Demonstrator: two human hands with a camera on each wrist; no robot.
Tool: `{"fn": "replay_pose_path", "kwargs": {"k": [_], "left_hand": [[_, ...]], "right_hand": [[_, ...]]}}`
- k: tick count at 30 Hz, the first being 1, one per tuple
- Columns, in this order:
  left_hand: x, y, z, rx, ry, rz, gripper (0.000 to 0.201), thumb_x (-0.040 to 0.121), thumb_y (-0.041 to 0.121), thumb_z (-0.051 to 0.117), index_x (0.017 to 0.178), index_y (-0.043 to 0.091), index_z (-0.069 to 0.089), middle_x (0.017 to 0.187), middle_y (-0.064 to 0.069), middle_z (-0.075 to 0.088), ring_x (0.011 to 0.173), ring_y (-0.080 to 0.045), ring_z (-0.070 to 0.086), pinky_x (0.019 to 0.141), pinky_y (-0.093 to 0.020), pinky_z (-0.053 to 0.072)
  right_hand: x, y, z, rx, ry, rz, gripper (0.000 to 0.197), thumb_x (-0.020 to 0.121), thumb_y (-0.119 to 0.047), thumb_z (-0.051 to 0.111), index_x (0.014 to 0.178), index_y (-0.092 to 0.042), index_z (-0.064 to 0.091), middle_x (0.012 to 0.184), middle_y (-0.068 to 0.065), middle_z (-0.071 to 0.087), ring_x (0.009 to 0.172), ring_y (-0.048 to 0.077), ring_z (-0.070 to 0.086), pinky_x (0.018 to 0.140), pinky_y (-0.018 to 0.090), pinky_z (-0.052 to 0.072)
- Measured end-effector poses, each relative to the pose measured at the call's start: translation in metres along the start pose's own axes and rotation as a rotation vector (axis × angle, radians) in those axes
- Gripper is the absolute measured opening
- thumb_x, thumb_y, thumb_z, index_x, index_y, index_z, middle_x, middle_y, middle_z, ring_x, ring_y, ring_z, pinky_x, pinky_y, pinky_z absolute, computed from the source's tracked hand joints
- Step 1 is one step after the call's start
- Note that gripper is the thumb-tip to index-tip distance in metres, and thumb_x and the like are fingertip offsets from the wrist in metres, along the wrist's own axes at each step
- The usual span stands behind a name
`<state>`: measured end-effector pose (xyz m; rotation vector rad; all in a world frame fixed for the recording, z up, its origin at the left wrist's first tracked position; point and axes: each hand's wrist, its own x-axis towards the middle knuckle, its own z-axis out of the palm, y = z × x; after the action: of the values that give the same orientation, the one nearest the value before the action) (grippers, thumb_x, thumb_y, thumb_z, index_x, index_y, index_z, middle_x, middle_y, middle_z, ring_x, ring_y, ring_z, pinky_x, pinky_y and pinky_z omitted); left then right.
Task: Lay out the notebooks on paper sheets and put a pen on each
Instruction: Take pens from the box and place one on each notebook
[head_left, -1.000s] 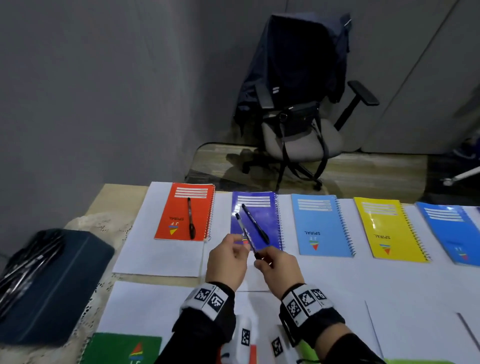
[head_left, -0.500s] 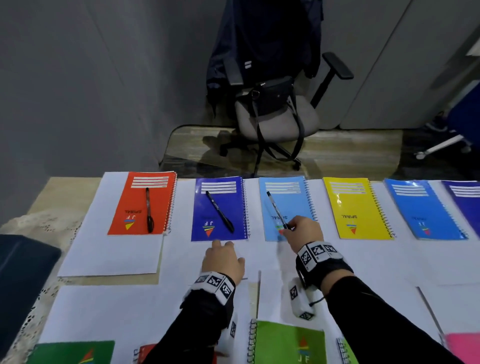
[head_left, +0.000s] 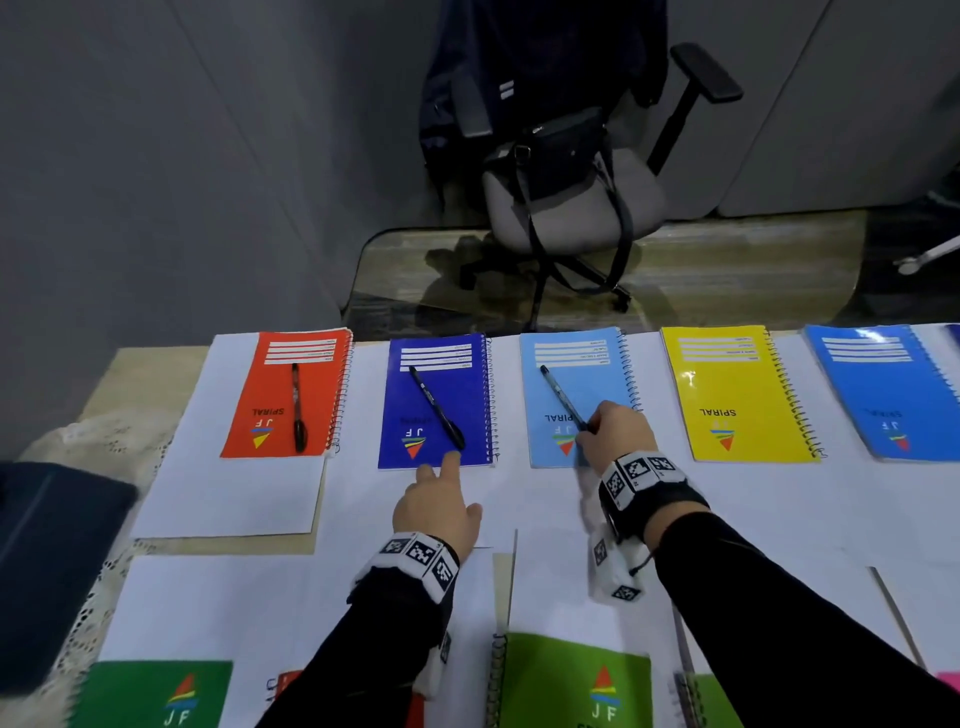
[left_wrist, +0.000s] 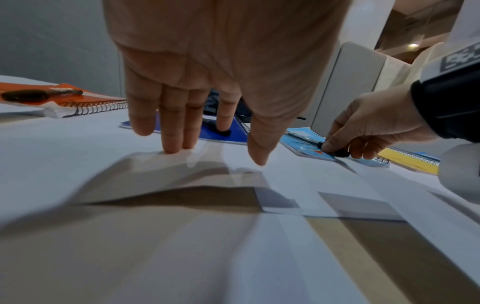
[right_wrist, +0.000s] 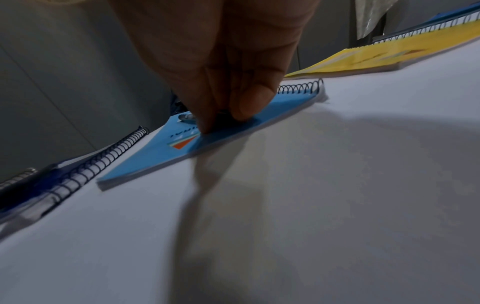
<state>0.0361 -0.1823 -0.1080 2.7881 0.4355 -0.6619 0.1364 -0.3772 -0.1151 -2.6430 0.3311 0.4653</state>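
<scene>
Spiral notebooks lie in a far row on white paper sheets (head_left: 519, 493): an orange notebook (head_left: 275, 410) and a dark blue notebook (head_left: 441, 395) each carry a black pen. My right hand (head_left: 610, 431) pinches the near end of a third pen (head_left: 561, 395) that lies on the light blue notebook (head_left: 587, 379) (right_wrist: 161, 152). In the left wrist view the right hand (left_wrist: 369, 127) shows the same pinch. My left hand (head_left: 439, 499) (left_wrist: 207, 123) rests flat on the paper, fingers straight, index tip at the dark blue notebook's near edge. The yellow notebook (head_left: 737, 395) and a blue notebook (head_left: 888, 384) carry no pen.
Green notebooks (head_left: 576, 680) and others lie in a near row by the front edge. A dark blue case (head_left: 47, 561) sits at the table's left end on a lace cloth. An office chair (head_left: 566, 197) with a bag stands beyond the far edge.
My right hand carried the pen rightward from over the dark blue notebook and laid it down on the light blue one. The left hand let go of it and came down flat on the paper.
</scene>
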Motion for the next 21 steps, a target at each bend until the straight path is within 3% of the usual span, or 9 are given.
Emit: {"fn": "replay_pose_path", "kwargs": {"k": [5,14,17,21], "left_hand": [[0.001,0.003,0.0,0.038,-0.045,-0.046,0.069,0.092,0.043,0.05,0.15,0.022,0.019,0.148,-0.013,0.027,0.12,-0.028,0.051,0.089,-0.035,0.048],[0.005,-0.004,-0.002,0.108,-0.047,-0.083,0.074,0.092,0.049,0.047,0.152,0.023,0.015,0.153,-0.015,0.021,0.122,-0.028,0.051,0.09,-0.035,0.048],[0.005,-0.002,-0.001,0.154,-0.052,-0.079,0.077,0.092,0.052,0.046,0.153,0.021,0.012,0.153,-0.016,0.019,0.124,-0.028,0.048,0.091,-0.036,0.048],[0.004,-0.001,-0.006,0.132,-0.079,-0.058,0.082,0.089,0.056,0.048,0.153,0.02,0.01,0.154,-0.015,0.017,0.13,-0.028,0.042,0.094,-0.037,0.047]], "right_hand": [[0.0,0.005,0.0,0.019,-0.01,-0.027,0.024,0.085,-0.022,0.067,0.1,-0.005,0.059,0.103,0.012,0.063,0.095,0.027,0.059,0.071,0.026,0.042],[-0.001,0.01,0.004,0.093,0.044,-0.034,0.028,0.083,-0.024,0.07,0.097,-0.005,0.055,0.101,0.013,0.062,0.092,0.027,0.057,0.07,0.027,0.041],[-0.004,0.009,0.001,0.103,0.02,-0.019,0.04,0.08,-0.03,0.074,0.102,-0.004,0.054,0.104,0.012,0.06,0.084,0.023,0.051,0.069,0.026,0.037],[-0.019,0.006,-0.006,0.135,0.021,0.0,0.057,0.077,-0.039,0.075,0.116,-0.008,0.048,0.118,0.01,0.05,0.101,0.028,0.056,0.082,0.034,0.045]]}}
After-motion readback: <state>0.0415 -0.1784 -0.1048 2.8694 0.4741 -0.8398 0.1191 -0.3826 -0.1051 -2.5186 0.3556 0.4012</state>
